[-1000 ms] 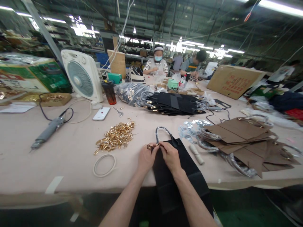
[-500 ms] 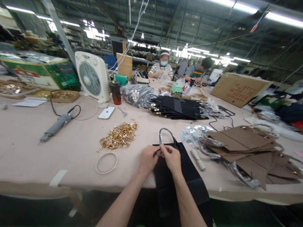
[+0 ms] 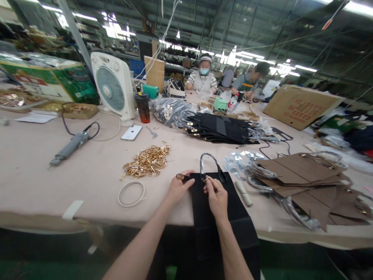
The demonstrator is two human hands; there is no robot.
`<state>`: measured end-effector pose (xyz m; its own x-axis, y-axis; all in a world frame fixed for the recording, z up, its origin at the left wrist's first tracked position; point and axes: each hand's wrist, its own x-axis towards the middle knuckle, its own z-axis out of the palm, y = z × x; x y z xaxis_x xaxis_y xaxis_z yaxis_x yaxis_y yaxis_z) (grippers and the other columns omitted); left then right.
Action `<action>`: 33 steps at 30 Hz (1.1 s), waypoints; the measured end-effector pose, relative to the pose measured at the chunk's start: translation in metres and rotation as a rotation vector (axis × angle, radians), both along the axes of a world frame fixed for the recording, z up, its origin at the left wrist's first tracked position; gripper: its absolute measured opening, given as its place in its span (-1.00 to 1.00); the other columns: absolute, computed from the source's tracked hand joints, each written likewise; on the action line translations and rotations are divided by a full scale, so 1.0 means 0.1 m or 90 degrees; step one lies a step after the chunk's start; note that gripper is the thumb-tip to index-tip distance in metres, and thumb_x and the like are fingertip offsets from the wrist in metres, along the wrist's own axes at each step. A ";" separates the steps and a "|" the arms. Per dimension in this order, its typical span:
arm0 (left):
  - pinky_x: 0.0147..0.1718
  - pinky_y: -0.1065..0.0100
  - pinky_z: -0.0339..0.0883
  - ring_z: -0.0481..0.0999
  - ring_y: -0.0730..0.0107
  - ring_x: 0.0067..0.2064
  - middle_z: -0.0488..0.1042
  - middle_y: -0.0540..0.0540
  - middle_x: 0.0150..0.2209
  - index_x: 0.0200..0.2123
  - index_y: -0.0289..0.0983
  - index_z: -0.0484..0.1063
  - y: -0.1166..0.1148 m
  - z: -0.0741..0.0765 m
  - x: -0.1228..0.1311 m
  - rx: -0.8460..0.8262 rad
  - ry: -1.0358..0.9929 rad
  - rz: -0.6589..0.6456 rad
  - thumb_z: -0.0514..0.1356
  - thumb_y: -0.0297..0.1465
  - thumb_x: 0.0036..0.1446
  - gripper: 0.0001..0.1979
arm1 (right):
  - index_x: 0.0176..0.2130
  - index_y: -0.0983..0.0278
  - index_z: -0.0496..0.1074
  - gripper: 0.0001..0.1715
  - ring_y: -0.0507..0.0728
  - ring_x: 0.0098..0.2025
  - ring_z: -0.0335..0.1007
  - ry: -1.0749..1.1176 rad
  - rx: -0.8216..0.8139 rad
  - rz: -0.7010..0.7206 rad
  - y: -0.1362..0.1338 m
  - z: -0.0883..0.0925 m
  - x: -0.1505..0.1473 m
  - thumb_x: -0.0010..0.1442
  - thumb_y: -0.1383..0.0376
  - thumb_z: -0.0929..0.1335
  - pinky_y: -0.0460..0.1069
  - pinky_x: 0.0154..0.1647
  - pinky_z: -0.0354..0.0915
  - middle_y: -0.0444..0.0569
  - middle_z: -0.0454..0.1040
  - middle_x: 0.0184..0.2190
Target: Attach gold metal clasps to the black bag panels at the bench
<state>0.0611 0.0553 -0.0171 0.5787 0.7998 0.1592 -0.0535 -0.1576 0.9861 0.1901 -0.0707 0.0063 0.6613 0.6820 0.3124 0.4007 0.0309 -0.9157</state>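
Observation:
A black bag panel (image 3: 201, 217) lies in front of me and hangs over the table's near edge. Its plastic-wrapped handle (image 3: 210, 155) arches up at the far end. At the panel's left corner, my left hand (image 3: 177, 191) pinches a short black strap (image 3: 186, 178) with a gold plate on its tip. My right hand (image 3: 218, 199) is over the panel by the foot of the handle, thumb and fingers closed on a small gold metal fitting (image 3: 205, 179). Left of my hands lies a heap of similar gold fittings (image 3: 147, 160).
A tape roll (image 3: 119, 194), a grey electric screwdriver (image 3: 70, 147) and a phone (image 3: 131, 132) lie to the left. Brown bag panels (image 3: 303, 171) are stacked at right, near a rolled grey bundle (image 3: 244, 193). Black panels (image 3: 224, 128) lie behind. A fan (image 3: 112, 83) stands at back left.
My hands, together at the handle's foot before, have moved apart. The left went leftward with the strap, and its gold plate now shows. A gold fitting now shows in the right fingers.

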 end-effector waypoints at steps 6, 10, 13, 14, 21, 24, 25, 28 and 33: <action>0.21 0.13 0.33 0.53 0.18 0.09 0.61 -0.11 0.07 0.08 -0.19 0.56 -0.02 0.08 -0.01 0.008 -0.005 -0.017 0.28 -0.38 0.18 -0.62 | 0.06 0.22 0.58 -0.61 0.10 -0.33 0.42 -0.122 -0.030 0.007 -0.03 -0.01 -0.04 0.45 0.16 0.26 0.00 -0.27 0.40 -0.02 0.46 -0.33; 0.15 0.16 0.37 0.54 0.17 0.06 0.62 -0.12 0.04 0.07 -0.20 0.57 -0.03 0.11 -0.01 -0.003 -0.003 -0.022 0.30 -0.37 0.16 -0.62 | 0.08 0.22 0.57 -0.62 0.13 -0.26 0.47 -0.157 -0.035 0.009 -0.03 -0.04 -0.05 0.45 0.16 0.28 0.02 -0.18 0.44 0.02 0.51 -0.28; 0.12 0.17 0.38 0.54 0.17 0.05 0.62 -0.14 0.03 0.07 -0.22 0.57 -0.03 0.13 -0.01 -0.022 -0.018 -0.031 0.31 -0.37 0.15 -0.61 | 0.05 0.24 0.57 -0.63 0.10 -0.34 0.49 -0.098 -0.034 0.010 -0.02 -0.08 -0.05 0.42 0.12 0.32 -0.02 -0.30 0.48 0.02 0.52 -0.26; 0.12 0.18 0.38 0.55 0.17 0.05 0.62 -0.15 0.03 0.07 -0.22 0.57 -0.03 0.13 -0.01 -0.027 -0.026 -0.033 0.32 -0.37 0.15 -0.61 | 0.03 0.24 0.58 -0.64 0.09 -0.36 0.50 -0.073 -0.032 0.009 -0.01 -0.09 -0.05 0.40 0.11 0.34 -0.03 -0.33 0.49 0.02 0.53 -0.24; 0.12 0.15 0.39 0.57 0.14 0.03 0.62 -0.19 0.04 0.07 -0.27 0.57 -0.02 0.12 0.00 -0.074 -0.069 -0.069 0.35 -0.33 0.13 -0.58 | -0.06 0.25 0.59 -0.64 0.07 -0.39 0.54 -0.041 -0.010 -0.008 0.05 -0.13 -0.09 0.35 0.06 0.38 -0.04 -0.38 0.54 0.02 0.55 -0.24; 0.17 0.11 0.37 0.57 0.11 0.07 0.62 -0.21 0.05 0.06 -0.28 0.57 -0.03 0.13 0.00 -0.084 -0.073 -0.068 0.36 -0.32 0.12 -0.58 | -0.08 0.25 0.60 -0.68 0.07 -0.39 0.53 -0.061 -0.010 -0.011 0.06 -0.13 -0.10 0.36 0.09 0.38 -0.04 -0.37 0.52 0.02 0.56 -0.27; 0.19 0.11 0.37 0.57 0.11 0.08 0.62 -0.20 0.05 0.06 -0.27 0.58 -0.03 0.13 0.00 -0.084 -0.070 -0.066 0.36 -0.32 0.12 -0.58 | -0.09 0.25 0.60 -0.70 0.07 -0.38 0.53 -0.070 -0.013 -0.011 0.07 -0.14 -0.10 0.36 0.11 0.38 -0.04 -0.36 0.52 0.02 0.56 -0.26; 0.18 0.11 0.40 0.59 0.10 0.07 0.63 -0.19 0.05 0.05 -0.27 0.59 -0.04 0.14 0.00 -0.095 -0.059 -0.061 0.36 -0.33 0.10 -0.58 | -0.11 0.23 0.61 -0.74 0.10 -0.32 0.55 -0.101 -0.022 -0.011 0.08 -0.15 -0.09 0.34 0.15 0.39 -0.03 -0.31 0.52 0.03 0.58 -0.24; 0.16 0.10 0.44 0.60 0.09 0.07 0.64 -0.17 0.04 0.01 -0.26 0.62 -0.03 0.15 0.01 -0.095 -0.032 -0.045 0.34 -0.35 0.08 -0.61 | -0.14 0.23 0.62 -0.77 0.11 -0.31 0.57 -0.120 -0.032 0.003 0.12 -0.14 -0.06 0.32 0.20 0.38 -0.01 -0.28 0.53 0.03 0.60 -0.25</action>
<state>0.0617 0.0521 -0.0022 0.6282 0.7746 0.0727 -0.1099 -0.0042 0.9939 0.1840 -0.0588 -0.0082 0.5912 0.7027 0.3959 0.5650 -0.0106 -0.8250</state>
